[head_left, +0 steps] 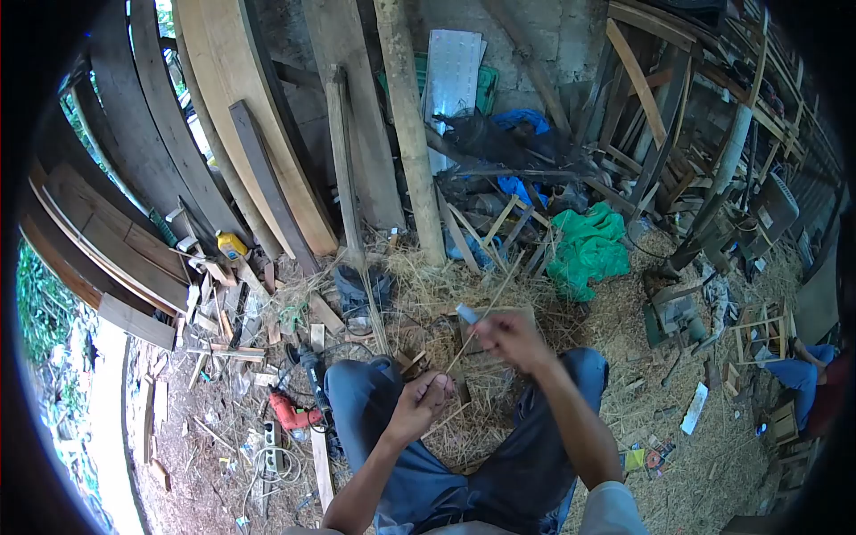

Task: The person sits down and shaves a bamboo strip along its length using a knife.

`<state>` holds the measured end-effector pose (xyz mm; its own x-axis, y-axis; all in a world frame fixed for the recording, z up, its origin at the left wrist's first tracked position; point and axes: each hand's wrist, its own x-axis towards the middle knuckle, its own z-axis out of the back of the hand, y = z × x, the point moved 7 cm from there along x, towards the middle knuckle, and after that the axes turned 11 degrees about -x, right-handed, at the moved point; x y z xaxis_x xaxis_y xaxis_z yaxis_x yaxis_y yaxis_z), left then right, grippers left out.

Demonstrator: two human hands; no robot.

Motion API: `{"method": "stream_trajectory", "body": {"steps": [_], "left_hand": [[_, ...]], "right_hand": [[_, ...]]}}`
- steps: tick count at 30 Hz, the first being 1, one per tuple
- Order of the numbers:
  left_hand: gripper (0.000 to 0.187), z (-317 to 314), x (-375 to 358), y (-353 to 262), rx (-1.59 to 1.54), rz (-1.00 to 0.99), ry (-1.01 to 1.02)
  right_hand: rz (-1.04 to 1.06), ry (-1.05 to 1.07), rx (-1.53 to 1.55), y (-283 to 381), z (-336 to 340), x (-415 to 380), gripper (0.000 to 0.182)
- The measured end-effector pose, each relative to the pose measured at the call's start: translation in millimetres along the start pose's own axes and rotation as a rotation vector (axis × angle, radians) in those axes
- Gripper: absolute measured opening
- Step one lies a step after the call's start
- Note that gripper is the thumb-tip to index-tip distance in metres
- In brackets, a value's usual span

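Between my knees, my left hand (423, 403) is closed around the lower end of a thin, pale wooden strip (501, 291), which slants up and away to the right. Just beyond it, my right hand (510, 341) makes a fist around a knife; its short, pale blade (466, 314) sticks out toward the upper left, close by the strip. The handle is hidden in the fist. A flat board (517, 319) lies behind the right hand, on ground covered with shavings.
A red power drill (292, 412) and a white socket strip (272, 450) with a cord lie left of my legs. Planks (245, 107) lean at the back left. Green cloth (588, 248) lies ahead on the right. Another person's leg (798, 383) shows at far right.
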<state>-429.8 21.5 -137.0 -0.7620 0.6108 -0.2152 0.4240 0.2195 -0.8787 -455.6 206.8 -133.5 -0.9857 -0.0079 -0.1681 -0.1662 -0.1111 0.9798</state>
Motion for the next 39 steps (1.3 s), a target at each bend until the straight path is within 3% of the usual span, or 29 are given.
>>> {"method": "stream_trajectory", "body": {"steps": [1,2,7,13,15,17,21,26,29,31,33,35,39], "left_hand": [[0.024,1.7,-3.2,1.7,-0.008,0.004,0.023],[0.024,1.3,-5.0,2.4,-0.017,0.004,0.051],[0.024,5.5,-5.4,0.2,0.082,-0.009,0.029],[0.024,18.7,-20.5,1.8,0.115,0.032,0.099],[0.024,21.8,-23.2,2.2,0.070,0.074,0.093],[0.024,16.7,-22.1,-1.7,0.231,0.065,0.087],[0.023,4.4,-9.5,1.1,0.140,0.024,0.141],[0.017,9.7,1.4,4.0,0.172,0.003,0.085],[0.016,6.5,4.3,0.1,0.151,0.015,0.092],[0.017,7.7,9.8,3.9,0.099,0.015,0.093],[0.018,9.1,13.8,8.5,0.048,0.012,0.091],[0.017,13.0,13.3,0.2,0.330,-0.181,0.005],[0.015,0.7,1.8,-16.3,0.520,-0.267,-0.030]], "right_hand": [[-0.039,-0.111,-0.022,-0.7,18.7,1.1,0.023],[-0.021,-0.099,0.103,4.9,29.2,3.3,0.023],[0.022,-0.025,0.075,10.4,18.9,-2.1,0.025],[-0.041,-0.346,0.130,4.3,89.0,-2.4,0.026],[0.008,-0.315,0.200,10.6,91.9,-3.9,0.024],[-0.015,-0.287,0.167,10.4,73.7,-5.3,0.024],[0.041,-0.150,0.227,9.4,36.5,-2.0,0.021],[0.097,-0.233,0.296,11.2,31.3,-7.3,0.019],[0.121,-0.142,0.229,11.7,16.2,-11.5,0.016],[0.007,0.138,0.166,7.3,-22.3,-16.4,0.016],[-0.022,0.181,0.172,6.9,-41.1,-19.1,0.017],[-0.053,0.223,0.179,2.6,-44.6,-17.6,0.019],[-0.110,0.169,0.253,0.6,-30.6,-12.7,0.024]]}}
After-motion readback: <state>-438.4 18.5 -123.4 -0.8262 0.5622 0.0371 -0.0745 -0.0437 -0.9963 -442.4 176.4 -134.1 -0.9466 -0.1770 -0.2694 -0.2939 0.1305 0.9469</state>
